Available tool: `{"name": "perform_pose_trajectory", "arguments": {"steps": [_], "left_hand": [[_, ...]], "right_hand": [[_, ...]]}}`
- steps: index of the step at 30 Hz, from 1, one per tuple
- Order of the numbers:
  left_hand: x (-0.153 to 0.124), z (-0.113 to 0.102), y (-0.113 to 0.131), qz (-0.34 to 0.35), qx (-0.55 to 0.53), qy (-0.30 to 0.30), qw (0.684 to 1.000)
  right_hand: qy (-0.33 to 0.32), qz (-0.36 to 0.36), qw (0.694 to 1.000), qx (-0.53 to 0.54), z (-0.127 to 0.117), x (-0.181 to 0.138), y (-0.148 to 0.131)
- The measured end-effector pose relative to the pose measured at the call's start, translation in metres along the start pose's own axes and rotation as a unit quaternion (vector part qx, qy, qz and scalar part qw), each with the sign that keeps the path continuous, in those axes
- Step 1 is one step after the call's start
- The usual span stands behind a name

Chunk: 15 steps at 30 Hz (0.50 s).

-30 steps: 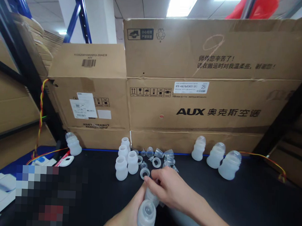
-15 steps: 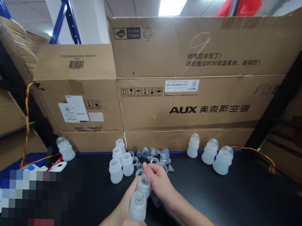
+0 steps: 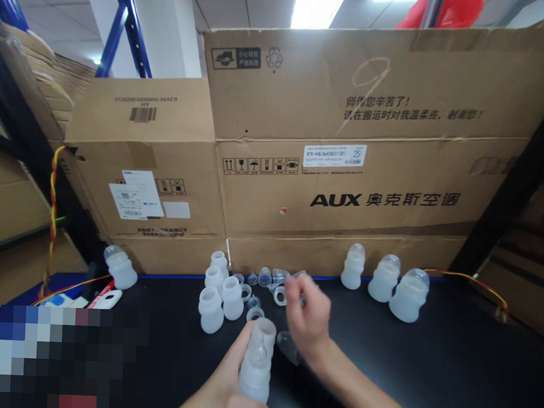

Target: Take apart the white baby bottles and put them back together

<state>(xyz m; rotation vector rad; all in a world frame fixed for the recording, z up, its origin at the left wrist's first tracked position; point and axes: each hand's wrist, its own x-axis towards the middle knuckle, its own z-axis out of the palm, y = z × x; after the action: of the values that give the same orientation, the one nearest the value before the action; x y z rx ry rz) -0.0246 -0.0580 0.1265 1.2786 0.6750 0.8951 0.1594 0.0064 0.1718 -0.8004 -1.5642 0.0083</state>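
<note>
Left hand (image 3: 225, 391) grips bottle (image 3: 256, 363); right hand (image 3: 309, 320) hovers raised.

Bottle (image 3: 256, 363) in left hand (image 3: 228, 391): milky white, see-through.
Table (image 3: 427, 367) under the hands: black, plain.
Boxes (image 3: 345, 171) beyond the hands: brown, black print, white labels.
Wire (image 3: 52, 206) far left of hands: red and yellow, twisted.
</note>
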Motion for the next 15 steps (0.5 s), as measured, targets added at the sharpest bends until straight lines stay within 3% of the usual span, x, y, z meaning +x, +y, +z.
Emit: {"name": "perform_pose_trajectory", "arguments": {"steps": [2, 4, 9, 11, 15], "left_hand": [[-0.003, 0.003, -0.003, -0.001, -0.004, 0.022, 1.000], [-0.005, 0.005, -0.008, 0.015, 0.004, 0.042, 0.999], [-0.006, 0.002, -0.024, 0.028, 0.056, 0.092, 0.994], [-0.006, 0.000, -0.027, 0.037, 0.058, 0.115, 0.991], [-0.005, 0.002, -0.018, 0.078, 0.089, 0.135, 0.984]], "right_hand": [[0.007, 0.141, 0.990, 0.017, -0.009, 0.019, 0.005], [-0.058, 0.200, 0.978, 0.018, -0.016, 0.031, 0.013], [-0.338, 0.137, 0.929, -0.068, -0.020, 0.029, 0.033], [-0.375, 0.103, 0.918, -0.083, -0.020, 0.027, 0.032], [-0.354, 0.108, 0.926, -0.078, -0.023, 0.032, 0.000]]}}
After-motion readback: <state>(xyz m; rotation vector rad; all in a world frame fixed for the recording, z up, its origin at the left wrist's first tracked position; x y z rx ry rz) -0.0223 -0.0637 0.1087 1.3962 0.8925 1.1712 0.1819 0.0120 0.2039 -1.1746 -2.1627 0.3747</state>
